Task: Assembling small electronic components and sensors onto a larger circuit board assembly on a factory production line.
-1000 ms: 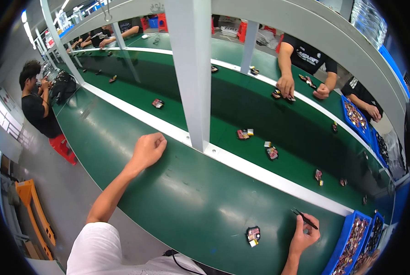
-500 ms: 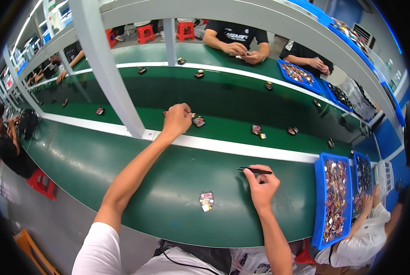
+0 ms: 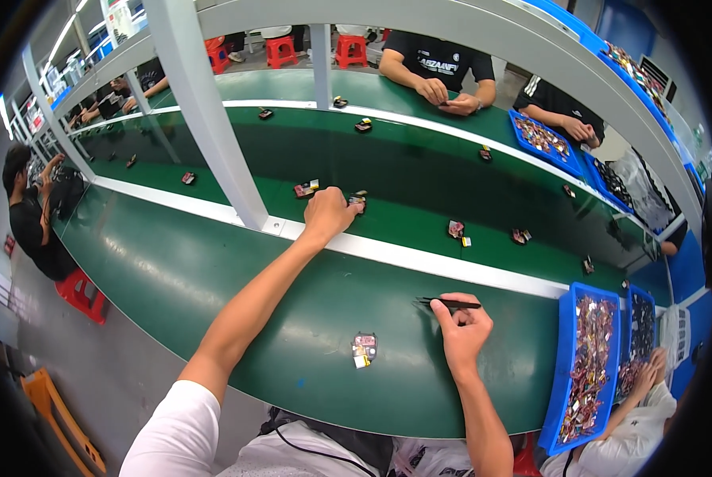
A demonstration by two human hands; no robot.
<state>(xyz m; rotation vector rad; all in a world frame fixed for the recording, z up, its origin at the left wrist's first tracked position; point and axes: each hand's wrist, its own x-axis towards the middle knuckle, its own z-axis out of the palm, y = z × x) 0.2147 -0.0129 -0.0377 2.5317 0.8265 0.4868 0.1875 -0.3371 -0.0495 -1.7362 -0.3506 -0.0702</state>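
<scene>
My left hand (image 3: 329, 216) reaches out over the belt, fingers closed on the edge of a small dark circuit assembly (image 3: 358, 199). Just left of it lies another circuit assembly (image 3: 306, 188) with a yellow-and-white piece. Black tweezers (image 3: 456, 304) are pinched in my right hand (image 3: 465, 327), their tips pointing left above the green worktop. A single circuit assembly (image 3: 364, 350) in a dark frame, with a white-and-yellow piece at its lower end, rests on the worktop left of my right hand.
More assemblies (image 3: 456, 230) are spread along the green belt (image 3: 407, 219). A white rail (image 3: 419, 260) and a post (image 3: 213, 127) stand between worktop and belt. Blue trays (image 3: 565, 362) of small parts sit at right. Other people work opposite and at both sides.
The view has shifted, so most things appear farther right. My left fingers have come down onto the assembly beside them, and the one to the left shows more fully. My right hand still holds the tweezers.
</scene>
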